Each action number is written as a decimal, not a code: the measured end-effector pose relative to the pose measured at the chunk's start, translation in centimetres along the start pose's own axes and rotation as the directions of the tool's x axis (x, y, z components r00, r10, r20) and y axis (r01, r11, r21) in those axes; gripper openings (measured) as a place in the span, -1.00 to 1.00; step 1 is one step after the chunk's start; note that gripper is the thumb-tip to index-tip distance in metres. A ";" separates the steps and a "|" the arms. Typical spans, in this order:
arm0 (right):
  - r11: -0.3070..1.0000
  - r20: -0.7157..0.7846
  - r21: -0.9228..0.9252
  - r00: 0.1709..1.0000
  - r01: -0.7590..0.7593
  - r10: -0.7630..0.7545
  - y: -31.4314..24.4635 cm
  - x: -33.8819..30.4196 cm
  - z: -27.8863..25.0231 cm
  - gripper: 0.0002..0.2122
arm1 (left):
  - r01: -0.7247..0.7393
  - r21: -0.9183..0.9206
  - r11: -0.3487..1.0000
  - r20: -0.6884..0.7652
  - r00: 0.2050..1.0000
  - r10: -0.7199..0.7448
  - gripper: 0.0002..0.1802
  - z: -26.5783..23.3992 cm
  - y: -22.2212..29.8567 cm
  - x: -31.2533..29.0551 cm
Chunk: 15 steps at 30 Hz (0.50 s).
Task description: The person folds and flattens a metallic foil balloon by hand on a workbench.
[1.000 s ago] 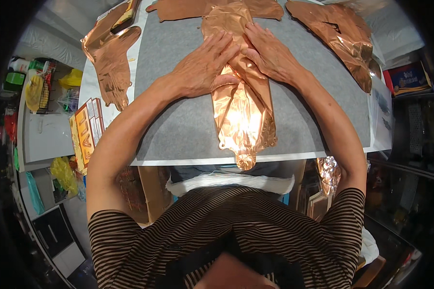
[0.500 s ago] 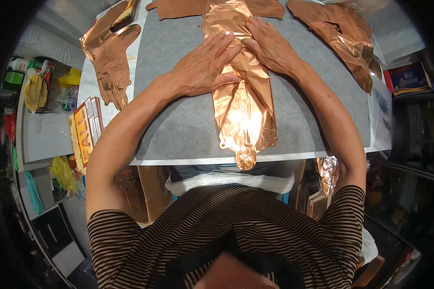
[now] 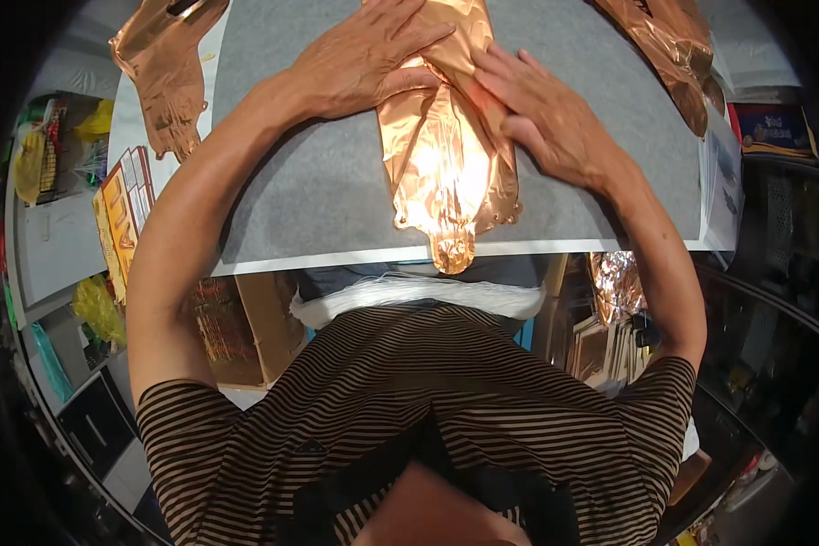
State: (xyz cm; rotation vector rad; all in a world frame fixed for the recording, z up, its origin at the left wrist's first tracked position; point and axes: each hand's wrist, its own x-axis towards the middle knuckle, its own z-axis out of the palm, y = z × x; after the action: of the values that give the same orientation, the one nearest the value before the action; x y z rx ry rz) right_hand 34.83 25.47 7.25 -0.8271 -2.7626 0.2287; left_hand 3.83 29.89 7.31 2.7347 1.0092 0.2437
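A flat, deflated copper-coloured foil balloon (image 3: pixel 441 155) lies lengthwise on the grey table mat (image 3: pixel 291 205). Its narrow tab hangs just past the mat's near edge, and its far end leaves the view. My left hand (image 3: pixel 359 64) rests flat across the upper left of the foil, fingers stretched toward the far side and thumb apart. On the foil's right side, my right hand (image 3: pixel 555 123) lies with its fingertips touching the edge and its thumb apart. Creases run between the two hands. Neither hand grips the foil.
Another copper foil balloon (image 3: pixel 168 86) lies at the far left, and one more foil balloon (image 3: pixel 669 45) at the far right. Flat printed packs (image 3: pixel 123 205) stand by the left table edge. A dark blue box (image 3: pixel 773 132) sits on the right. Below the table are packets (image 3: pixel 619 287).
My right hand has slid nearer along the foil's right edge. My left hand stays on the foil. The whole view has shifted, so the table sits higher in it.
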 end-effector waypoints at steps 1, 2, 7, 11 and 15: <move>1.000 0.018 -0.008 1.000 0.011 -0.010 -0.4 -0.9 0.0 -0.49 | 0.013 0.013 1.000 0.007 1.000 -0.013 0.01 0.2 0.1 0.2; 1.000 0.011 0.022 1.000 0.014 -0.014 -1.1 -1.5 -0.1 -0.48 | 0.026 0.025 0.999 0.014 1.000 -0.027 0.00 0.4 0.1 0.3; 0.995 -0.068 0.104 0.998 -0.005 0.012 -2.1 -4.4 -0.1 -0.42 | -0.155 -0.070 0.986 -0.119 0.982 0.146 -0.04 0.0 0.4 -0.1; 0.993 -0.128 0.114 0.992 0.015 0.000 -2.3 -4.3 -0.6 -0.41 | 0.094 -0.037 0.995 0.071 0.993 -0.091 -0.08 -1.0 1.5 0.3; 0.996 -0.032 0.003 0.995 0.090 -0.090 -2.9 -4.2 -0.6 -0.36 | 0.066 0.044 0.997 0.094 0.993 -0.070 -0.09 -0.7 1.1 0.4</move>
State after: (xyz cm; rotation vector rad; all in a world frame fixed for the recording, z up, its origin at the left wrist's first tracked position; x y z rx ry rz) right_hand 36.87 20.85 7.65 -0.6971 -2.7605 0.2032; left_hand 4.63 29.44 8.31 2.7134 1.0905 0.0814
